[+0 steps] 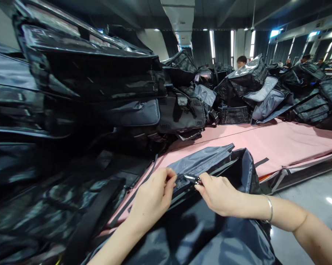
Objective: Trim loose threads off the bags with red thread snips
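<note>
The left hand (154,189) pinches the dark edge of the open bag (210,239). The right hand (222,193) holds a small shiny tool (192,179) just beside it. The bag lies at the near side of the pink worktop (289,143), near big piles of black bags (179,114).

Black bag (223,235), open, grey lining (247,167) showing, lying on pink cloth (281,143)
</note>
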A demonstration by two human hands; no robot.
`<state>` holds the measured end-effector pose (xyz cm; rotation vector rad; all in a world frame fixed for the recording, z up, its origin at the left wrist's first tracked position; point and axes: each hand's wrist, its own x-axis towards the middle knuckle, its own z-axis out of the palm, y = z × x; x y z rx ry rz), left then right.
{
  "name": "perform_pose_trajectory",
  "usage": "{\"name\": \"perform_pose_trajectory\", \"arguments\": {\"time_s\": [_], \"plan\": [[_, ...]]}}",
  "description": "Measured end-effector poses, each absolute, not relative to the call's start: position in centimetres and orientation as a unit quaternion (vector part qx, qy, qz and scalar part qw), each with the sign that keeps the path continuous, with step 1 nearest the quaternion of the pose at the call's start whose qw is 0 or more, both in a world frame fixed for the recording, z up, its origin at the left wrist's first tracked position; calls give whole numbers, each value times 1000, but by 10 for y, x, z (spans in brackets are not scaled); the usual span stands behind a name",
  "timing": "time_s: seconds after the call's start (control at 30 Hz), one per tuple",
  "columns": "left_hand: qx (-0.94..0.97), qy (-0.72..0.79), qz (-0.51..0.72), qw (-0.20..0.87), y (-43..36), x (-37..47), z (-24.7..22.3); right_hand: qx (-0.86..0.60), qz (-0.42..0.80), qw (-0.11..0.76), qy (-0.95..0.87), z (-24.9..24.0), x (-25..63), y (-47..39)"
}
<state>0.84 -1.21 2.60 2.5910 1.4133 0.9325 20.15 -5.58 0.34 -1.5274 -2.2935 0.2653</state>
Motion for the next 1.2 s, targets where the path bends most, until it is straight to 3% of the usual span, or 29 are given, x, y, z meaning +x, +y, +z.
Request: {"name": "perform_pose_trajectory", "arguments": {"time_s": [0.2,0.5,0.7,0.83,0.93,1.07,1.2], "plan": [[841,440,314,6,-15,9,23,-524,40,126,-842,18,190,-60],[839,436,325,26,-17,10,20,-497,21,148,-855,15,185,-57],[761,475,392,201,-20,2,31,-472,137,242,-837,12,204,-47],[780,490,343,183,-19,-6,34,-418,183,392,-798,13,215,-44],[815,481,271,178,-18,-5,27,-382,122,455,-795,13,217,-43],[827,477,240,175,-20,1,18,-377,20,466,-800,10,218,-40],[797,519,227,209,-18,8,21,-376,-5,466,-801,5,221,-34]]}}
